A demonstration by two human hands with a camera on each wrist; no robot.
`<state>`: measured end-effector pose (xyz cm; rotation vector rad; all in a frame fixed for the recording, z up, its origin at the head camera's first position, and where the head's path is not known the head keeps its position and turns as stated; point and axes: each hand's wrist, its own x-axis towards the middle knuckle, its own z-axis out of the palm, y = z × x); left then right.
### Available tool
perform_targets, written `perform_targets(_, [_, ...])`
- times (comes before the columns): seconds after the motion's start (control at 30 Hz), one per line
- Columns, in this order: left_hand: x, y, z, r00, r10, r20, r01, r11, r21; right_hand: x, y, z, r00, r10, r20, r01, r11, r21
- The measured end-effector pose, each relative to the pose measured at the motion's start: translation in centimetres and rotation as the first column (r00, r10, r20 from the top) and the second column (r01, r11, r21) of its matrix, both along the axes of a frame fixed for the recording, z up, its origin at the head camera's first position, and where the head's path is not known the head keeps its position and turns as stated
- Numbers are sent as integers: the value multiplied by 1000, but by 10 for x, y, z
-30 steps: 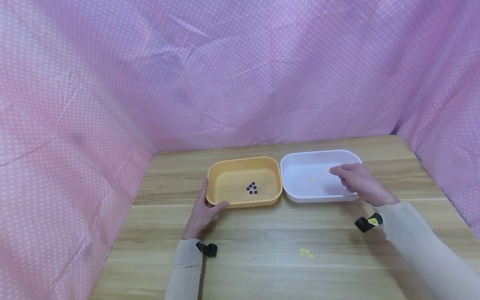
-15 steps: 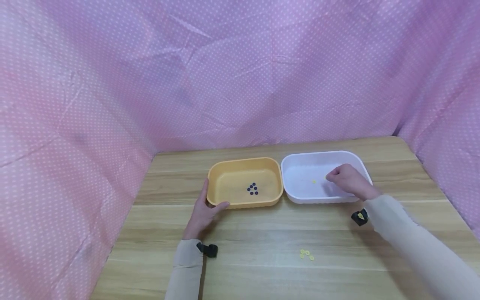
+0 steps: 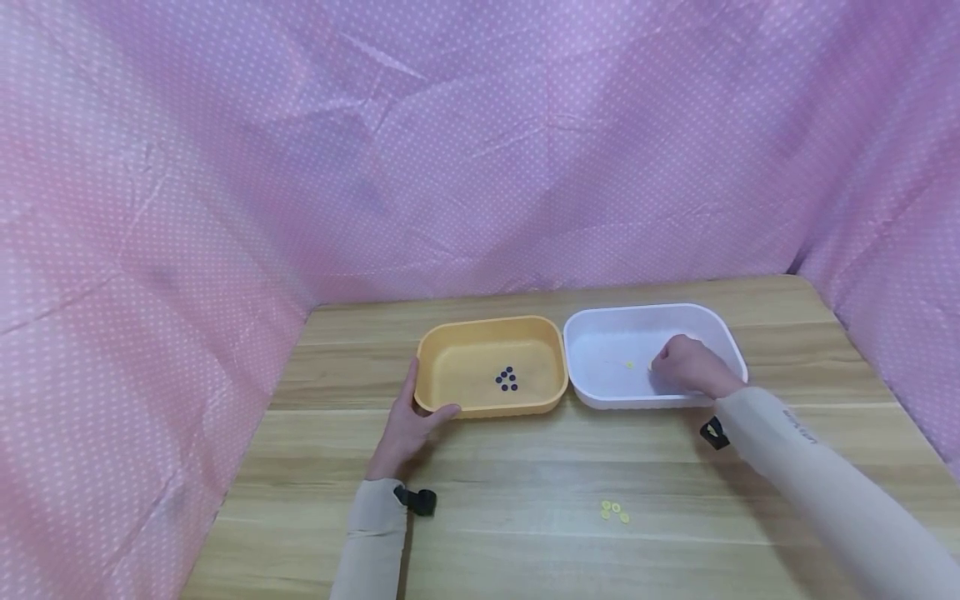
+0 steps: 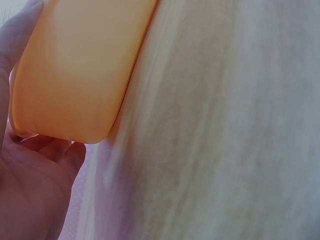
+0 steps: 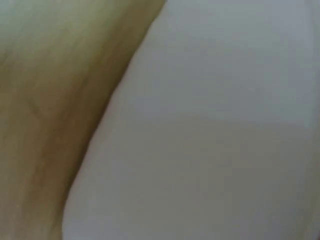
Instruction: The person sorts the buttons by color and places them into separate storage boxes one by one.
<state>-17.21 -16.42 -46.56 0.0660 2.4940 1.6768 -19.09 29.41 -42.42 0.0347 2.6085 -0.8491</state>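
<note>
head view: rounded orange plastic tray [image 3: 467, 367] gripped by our left hand [image 3: 405, 423]; our curled right hand [image 3: 688, 367] pinches a small yellow disc [image 3: 651, 367].

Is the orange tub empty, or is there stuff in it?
Not empty: the orange tub has a little bunch of small dark pieces on its bottom. The rest of its bottom looks bare.

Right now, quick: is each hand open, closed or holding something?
Left hand: holding the orange tray by a corner.
Right hand: closed, pinching a small yellow piece.
</note>
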Motion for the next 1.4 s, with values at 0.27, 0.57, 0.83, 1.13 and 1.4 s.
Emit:
perform_targets(0.27, [-1,2,1,1000,-4,-13,4,1000,18,0,3,-5,999,34,-42,-33,999,36])
perform_targets(0.57, [-1,2,2,1000,-2,-21,2,1000,-4,4,3,3,998,27,-64,-24,998,49])
perform_targets(0.83, [2,-2,1,1000,-4,-13,4,1000,5,22,-6,25,965,-42,-260,51,998,29])
perform_targets(1.13, [6,-4,0,1000,5,-14,-5,1000,-10,83,-52,41,890,34,-454,-55,998,-33])
perform_targets(1.4, [7,-3,0,1000,3,-18,-3,1000,-18,128,-77,14,914,196,-355,-188,980,58])
